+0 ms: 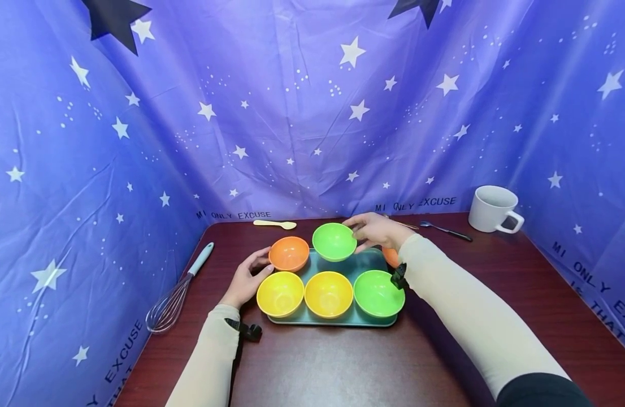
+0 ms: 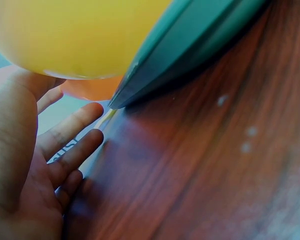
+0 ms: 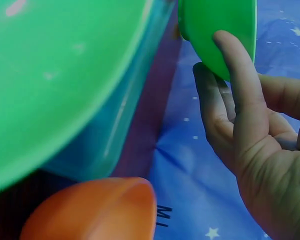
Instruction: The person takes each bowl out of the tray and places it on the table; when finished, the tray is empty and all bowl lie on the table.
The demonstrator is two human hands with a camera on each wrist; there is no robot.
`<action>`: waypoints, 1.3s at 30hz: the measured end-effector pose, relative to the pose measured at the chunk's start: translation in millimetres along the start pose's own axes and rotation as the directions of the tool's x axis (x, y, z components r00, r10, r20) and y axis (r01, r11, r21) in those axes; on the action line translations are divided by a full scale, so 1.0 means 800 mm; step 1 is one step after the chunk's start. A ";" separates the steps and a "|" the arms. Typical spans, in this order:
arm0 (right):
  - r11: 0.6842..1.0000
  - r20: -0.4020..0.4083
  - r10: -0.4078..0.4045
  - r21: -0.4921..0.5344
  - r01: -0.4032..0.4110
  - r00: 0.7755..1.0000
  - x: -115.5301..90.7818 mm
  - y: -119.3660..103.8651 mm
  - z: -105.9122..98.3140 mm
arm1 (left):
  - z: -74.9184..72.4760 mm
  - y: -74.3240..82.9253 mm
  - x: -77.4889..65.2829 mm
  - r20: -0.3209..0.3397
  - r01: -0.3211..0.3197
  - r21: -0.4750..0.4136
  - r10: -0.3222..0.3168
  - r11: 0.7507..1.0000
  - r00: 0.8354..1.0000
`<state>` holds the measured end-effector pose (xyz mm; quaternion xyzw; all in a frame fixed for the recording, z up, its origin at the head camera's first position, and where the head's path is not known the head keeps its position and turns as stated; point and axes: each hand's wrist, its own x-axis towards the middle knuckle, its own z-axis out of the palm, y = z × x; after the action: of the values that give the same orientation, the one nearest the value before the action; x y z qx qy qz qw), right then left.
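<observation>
My right hand (image 1: 376,229) pinches the rim of a green bowl (image 1: 334,242), thumb and fingers on its side, holding it above the back of the teal tray (image 1: 373,260). At the tray's back left is an orange bowl (image 1: 289,254). My left hand (image 1: 246,278) is at this bowl's left side, its fingers spread loosely in the left wrist view. Two yellow bowls, a left one (image 1: 280,294) and a middle one (image 1: 328,294), line the tray's front with a second green bowl (image 1: 376,293). Another orange bowl (image 3: 105,210) sits right of the tray, mostly behind my right wrist in the head view.
A whisk (image 1: 172,299) lies at the left, and a cream spoon (image 1: 275,224) behind the tray. A dark-handled spoon (image 1: 447,230) and a white mug (image 1: 492,209) are at the back right. Starry cloth (image 1: 292,113) encloses the table (image 1: 312,367) on three sides.
</observation>
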<state>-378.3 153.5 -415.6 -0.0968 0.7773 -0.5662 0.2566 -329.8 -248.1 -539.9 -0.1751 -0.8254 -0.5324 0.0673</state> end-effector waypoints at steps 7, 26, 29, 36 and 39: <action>0.997 -0.047 -0.077 0.027 0.078 0.996 -0.028 -0.002 -0.013 | 0.001 0.000 -0.001 -0.007 -0.014 0.010 0.014 1.000 1.000; 0.974 -0.236 -0.213 0.022 0.224 0.948 -0.109 0.025 -0.055 | 0.002 0.001 -0.001 -0.016 -0.022 0.018 0.023 1.000 1.000; 0.970 -0.254 -0.226 0.035 0.242 0.941 -0.120 0.032 -0.060 | 0.002 0.002 -0.001 -0.016 -0.021 0.018 0.022 1.000 1.000; 0.956 -0.308 -0.255 0.062 0.287 0.917 -0.144 0.044 -0.071 | 0.003 0.002 -0.002 -0.018 -0.007 0.007 0.007 1.000 1.000; 0.949 -0.334 -0.270 0.065 0.308 0.903 -0.153 0.048 -0.076 | 0.003 0.001 -0.002 -0.016 -0.013 0.008 0.014 1.000 1.000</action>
<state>-299.8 271.0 -402.0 -0.1025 0.7512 -0.6504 0.0453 -328.1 -246.1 -540.2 -0.1760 -0.8259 -0.5299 0.0784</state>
